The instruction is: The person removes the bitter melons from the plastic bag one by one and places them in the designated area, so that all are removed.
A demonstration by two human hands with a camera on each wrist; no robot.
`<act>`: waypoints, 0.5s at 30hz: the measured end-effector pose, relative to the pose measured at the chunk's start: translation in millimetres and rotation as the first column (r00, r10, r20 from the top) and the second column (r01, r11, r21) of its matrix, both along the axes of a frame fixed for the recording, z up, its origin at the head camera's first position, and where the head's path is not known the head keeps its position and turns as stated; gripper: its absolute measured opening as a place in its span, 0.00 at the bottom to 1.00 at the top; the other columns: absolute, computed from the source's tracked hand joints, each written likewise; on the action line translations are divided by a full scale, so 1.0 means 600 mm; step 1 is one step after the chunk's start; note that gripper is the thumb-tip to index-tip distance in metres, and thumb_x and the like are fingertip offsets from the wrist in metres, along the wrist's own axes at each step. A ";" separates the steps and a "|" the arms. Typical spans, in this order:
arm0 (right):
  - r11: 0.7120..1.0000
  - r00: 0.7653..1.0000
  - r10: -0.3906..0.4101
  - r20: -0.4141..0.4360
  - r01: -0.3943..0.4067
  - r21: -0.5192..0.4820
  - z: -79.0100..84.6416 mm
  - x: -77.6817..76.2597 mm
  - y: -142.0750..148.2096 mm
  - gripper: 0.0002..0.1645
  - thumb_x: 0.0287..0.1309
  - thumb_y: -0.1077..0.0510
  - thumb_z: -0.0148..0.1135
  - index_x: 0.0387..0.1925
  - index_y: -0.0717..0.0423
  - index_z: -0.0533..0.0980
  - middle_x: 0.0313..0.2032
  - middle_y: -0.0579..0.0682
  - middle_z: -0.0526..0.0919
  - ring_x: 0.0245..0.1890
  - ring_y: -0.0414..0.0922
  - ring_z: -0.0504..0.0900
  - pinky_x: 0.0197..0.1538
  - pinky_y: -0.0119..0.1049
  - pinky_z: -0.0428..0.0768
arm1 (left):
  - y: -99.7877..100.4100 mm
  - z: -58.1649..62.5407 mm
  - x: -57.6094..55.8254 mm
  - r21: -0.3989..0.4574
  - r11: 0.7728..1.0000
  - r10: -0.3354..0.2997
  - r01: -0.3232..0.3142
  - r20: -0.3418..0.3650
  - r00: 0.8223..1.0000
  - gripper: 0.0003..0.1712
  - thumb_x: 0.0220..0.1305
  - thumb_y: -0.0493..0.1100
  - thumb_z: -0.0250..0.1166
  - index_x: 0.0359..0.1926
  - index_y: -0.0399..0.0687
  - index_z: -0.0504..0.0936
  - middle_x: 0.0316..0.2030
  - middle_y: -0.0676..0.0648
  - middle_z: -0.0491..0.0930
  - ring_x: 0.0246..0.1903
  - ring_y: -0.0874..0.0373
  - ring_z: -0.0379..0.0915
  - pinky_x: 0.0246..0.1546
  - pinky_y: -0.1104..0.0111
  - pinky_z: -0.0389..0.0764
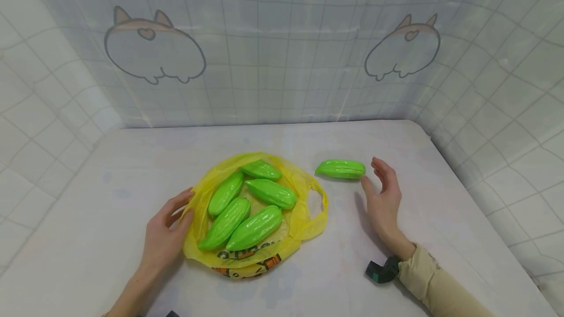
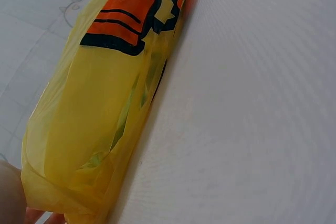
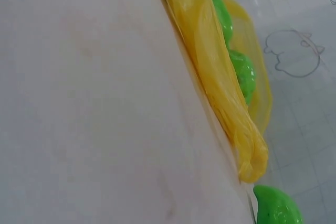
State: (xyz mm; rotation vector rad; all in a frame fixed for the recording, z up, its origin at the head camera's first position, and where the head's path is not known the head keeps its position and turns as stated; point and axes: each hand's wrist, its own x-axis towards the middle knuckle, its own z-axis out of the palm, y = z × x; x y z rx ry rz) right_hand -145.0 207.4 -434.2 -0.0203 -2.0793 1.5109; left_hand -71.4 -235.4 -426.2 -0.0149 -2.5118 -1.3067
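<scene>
A yellow plastic bag (image 1: 304,216) lies spread open on the table, with several glossy bright green, ridged, gourd-shaped pieces (image 1: 255,229) inside. My left hand (image 1: 165,234) pinches the bag's left rim between thumb and fingers. In the left wrist view, the thumb (image 2: 10,195) shows at the lower left edge of the bag (image 2: 89,103). One more green gourd-shaped piece (image 1: 340,169) lies on the table right of the bag. Beside its blunt end is my right hand (image 1: 384,199), thumb and fingers spread apart with nothing between them. The right wrist view shows that piece's pointed end (image 3: 275,205).
The white table (image 1: 132,160) meets a tiled-pattern backdrop (image 1: 282,62) at the back and both sides. A looped handle (image 1: 325,204) of the bag points right. A black wrist device (image 1: 383,270) is on the right wrist by the beige sleeve (image 1: 436,283).
</scene>
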 end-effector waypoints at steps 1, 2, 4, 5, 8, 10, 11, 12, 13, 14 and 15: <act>1.000 1.000 0.004 -0.011 -0.004 0.005 0.000 0.001 -0.003 0.30 0.62 0.70 0.61 0.66 0.56 0.70 0.63 0.52 0.75 0.64 0.43 0.72 0.70 0.30 0.67 | 0.000 0.000 0.000 -0.001 1.000 0.000 0.000 -0.003 1.000 0.22 0.71 0.36 0.60 0.64 0.52 0.76 0.66 0.50 0.74 0.58 0.79 0.66 0.53 0.92 0.67; 1.000 1.000 0.009 -0.023 -0.009 0.010 0.001 0.002 -0.005 0.30 0.62 0.70 0.61 0.65 0.56 0.70 0.63 0.53 0.75 0.64 0.43 0.72 0.70 0.30 0.67 | 0.000 -0.001 0.000 0.000 1.000 0.000 0.000 -0.007 1.000 0.23 0.70 0.35 0.60 0.64 0.52 0.76 0.66 0.50 0.74 0.58 0.79 0.66 0.53 0.92 0.68; 1.000 0.999 0.021 -0.039 -0.020 0.009 0.002 0.004 -0.011 0.29 0.62 0.71 0.61 0.64 0.57 0.71 0.62 0.52 0.75 0.64 0.44 0.72 0.70 0.30 0.68 | 0.000 -0.001 0.000 0.002 1.000 -0.002 0.002 -0.013 1.000 0.23 0.70 0.35 0.60 0.64 0.52 0.77 0.66 0.50 0.74 0.57 0.80 0.66 0.53 0.91 0.68; 1.000 0.999 0.030 -0.044 -0.029 0.007 0.002 0.006 -0.013 0.29 0.62 0.71 0.62 0.64 0.58 0.71 0.62 0.52 0.75 0.64 0.45 0.72 0.70 0.31 0.68 | 0.000 -0.001 0.000 0.001 1.000 -0.003 0.003 -0.016 1.000 0.23 0.70 0.35 0.60 0.64 0.52 0.77 0.66 0.50 0.74 0.57 0.80 0.66 0.53 0.92 0.68; 0.998 0.997 0.057 -0.043 -0.056 0.015 0.002 0.011 -0.022 0.29 0.62 0.70 0.62 0.64 0.56 0.72 0.62 0.51 0.76 0.64 0.45 0.72 0.70 0.31 0.67 | 0.001 0.000 0.000 0.006 1.000 -0.010 0.010 -0.023 1.000 0.23 0.70 0.35 0.60 0.64 0.52 0.77 0.66 0.50 0.74 0.57 0.80 0.67 0.53 0.91 0.68; 0.997 0.996 0.077 -0.035 -0.075 0.036 0.002 0.015 -0.029 0.29 0.62 0.69 0.62 0.64 0.54 0.72 0.62 0.50 0.76 0.64 0.44 0.72 0.70 0.30 0.66 | 0.001 0.001 0.000 0.008 1.000 -0.013 0.014 -0.028 1.000 0.23 0.70 0.34 0.60 0.64 0.52 0.77 0.66 0.49 0.74 0.56 0.80 0.67 0.53 0.91 0.68; 0.995 0.996 0.087 -0.033 -0.085 0.049 0.002 0.017 -0.032 0.29 0.63 0.69 0.62 0.64 0.53 0.72 0.62 0.50 0.76 0.64 0.44 0.72 0.70 0.30 0.66 | 0.001 0.001 0.000 0.009 1.000 -0.014 0.014 -0.030 0.999 0.23 0.70 0.34 0.60 0.64 0.52 0.77 0.66 0.49 0.74 0.56 0.80 0.67 0.53 0.91 0.68; 0.994 0.995 0.098 -0.033 -0.096 0.058 0.002 0.018 -0.035 0.29 0.63 0.69 0.62 0.65 0.53 0.71 0.62 0.50 0.76 0.63 0.44 0.72 0.70 0.30 0.65 | 0.001 0.001 0.000 0.009 1.000 -0.015 0.015 -0.031 0.999 0.23 0.70 0.34 0.60 0.64 0.51 0.77 0.66 0.49 0.75 0.56 0.80 0.67 0.53 0.91 0.68; 0.992 0.993 0.110 -0.035 -0.108 0.063 0.002 0.019 -0.039 0.29 0.63 0.69 0.62 0.65 0.54 0.71 0.62 0.50 0.76 0.63 0.44 0.72 0.71 0.31 0.65 | 0.001 0.001 0.000 0.009 1.000 -0.014 0.014 -0.031 0.999 0.23 0.70 0.34 0.60 0.64 0.51 0.77 0.66 0.49 0.75 0.56 0.80 0.67 0.53 0.91 0.68; 0.991 0.992 0.121 -0.036 -0.118 0.069 0.003 0.020 -0.042 0.29 0.62 0.69 0.62 0.65 0.54 0.71 0.62 0.50 0.76 0.63 0.44 0.72 0.71 0.31 0.65 | 0.001 0.001 0.000 0.009 1.000 -0.013 0.013 -0.031 0.999 0.23 0.70 0.34 0.60 0.64 0.51 0.77 0.65 0.49 0.75 0.56 0.80 0.67 0.53 0.91 0.68; 0.989 0.991 0.128 -0.034 -0.125 0.073 0.003 0.022 -0.045 0.29 0.62 0.69 0.63 0.64 0.54 0.71 0.62 0.50 0.76 0.63 0.44 0.72 0.71 0.31 0.65 | 0.002 0.001 0.000 0.009 1.000 -0.013 0.013 -0.032 0.999 0.23 0.70 0.34 0.60 0.63 0.50 0.77 0.65 0.49 0.75 0.56 0.80 0.67 0.53 0.91 0.68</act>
